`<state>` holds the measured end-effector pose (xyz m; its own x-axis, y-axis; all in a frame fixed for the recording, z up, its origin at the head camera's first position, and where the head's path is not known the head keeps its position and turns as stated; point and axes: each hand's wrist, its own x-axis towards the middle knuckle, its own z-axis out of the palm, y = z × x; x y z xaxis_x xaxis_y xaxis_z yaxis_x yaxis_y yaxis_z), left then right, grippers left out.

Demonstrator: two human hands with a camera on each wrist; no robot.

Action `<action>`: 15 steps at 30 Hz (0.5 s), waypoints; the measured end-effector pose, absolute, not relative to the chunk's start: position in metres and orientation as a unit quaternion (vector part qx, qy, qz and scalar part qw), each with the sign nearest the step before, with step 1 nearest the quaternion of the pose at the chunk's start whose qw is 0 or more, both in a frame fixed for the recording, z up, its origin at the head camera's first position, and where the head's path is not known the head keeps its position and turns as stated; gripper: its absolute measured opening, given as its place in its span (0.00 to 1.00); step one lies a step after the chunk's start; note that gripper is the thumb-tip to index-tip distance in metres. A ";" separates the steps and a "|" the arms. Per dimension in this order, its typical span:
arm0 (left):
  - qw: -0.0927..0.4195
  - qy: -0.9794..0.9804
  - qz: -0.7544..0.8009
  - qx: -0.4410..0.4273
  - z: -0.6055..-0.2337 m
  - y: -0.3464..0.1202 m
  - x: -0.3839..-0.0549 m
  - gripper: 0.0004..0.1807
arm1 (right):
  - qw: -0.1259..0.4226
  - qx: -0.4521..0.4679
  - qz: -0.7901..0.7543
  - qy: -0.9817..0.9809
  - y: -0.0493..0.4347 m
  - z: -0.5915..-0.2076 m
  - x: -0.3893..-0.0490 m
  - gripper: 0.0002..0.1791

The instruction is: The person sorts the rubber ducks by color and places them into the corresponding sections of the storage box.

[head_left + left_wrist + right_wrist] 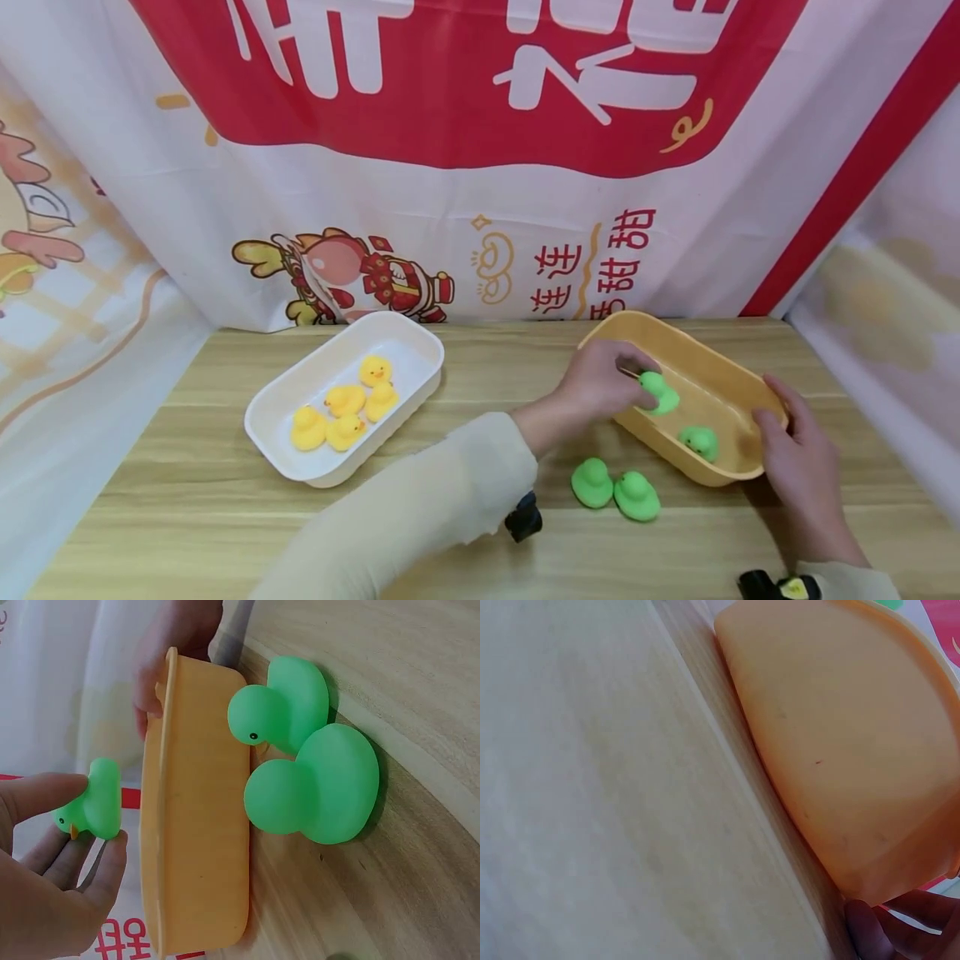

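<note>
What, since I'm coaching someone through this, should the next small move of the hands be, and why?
Probably lower the left hand a little and release the held green toy duck into the orange tub: the duck is pinched above the tub, another green duck lies inside, and the right hand grips the tub's right end.
</note>
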<state>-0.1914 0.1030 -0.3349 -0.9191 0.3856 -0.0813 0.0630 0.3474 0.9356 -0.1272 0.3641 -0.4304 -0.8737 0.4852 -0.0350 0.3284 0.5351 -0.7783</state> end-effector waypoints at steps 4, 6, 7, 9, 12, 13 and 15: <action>0.158 0.815 0.538 0.148 -0.339 0.106 -0.191 0.15 | 0.090 -0.240 0.424 -0.869 0.363 -0.429 -0.127 0.33; 0.161 0.819 0.529 0.151 -0.341 0.106 -0.191 0.15 | 0.088 -0.239 0.424 -0.869 0.363 -0.429 -0.127 0.33; 0.162 0.821 0.525 0.153 -0.341 0.106 -0.191 0.15 | 0.088 -0.240 0.426 -0.868 0.363 -0.429 -0.127 0.33; 0.162 0.826 0.517 0.160 -0.343 0.107 -0.191 0.15 | 0.091 -0.239 0.428 -0.867 0.364 -0.429 -0.127 0.33; 0.154 0.835 0.499 0.172 -0.346 0.108 -0.194 0.15 | 0.093 -0.240 0.428 -0.866 0.364 -0.430 -0.128 0.33; 0.150 0.840 0.491 0.177 -0.346 0.109 -0.195 0.15 | 0.095 -0.241 0.430 -0.865 0.365 -0.430 -0.128 0.33; 0.142 0.846 0.481 0.185 -0.347 0.111 -0.197 0.15 | 0.096 -0.245 0.430 -0.864 0.364 -0.431 -0.129 0.33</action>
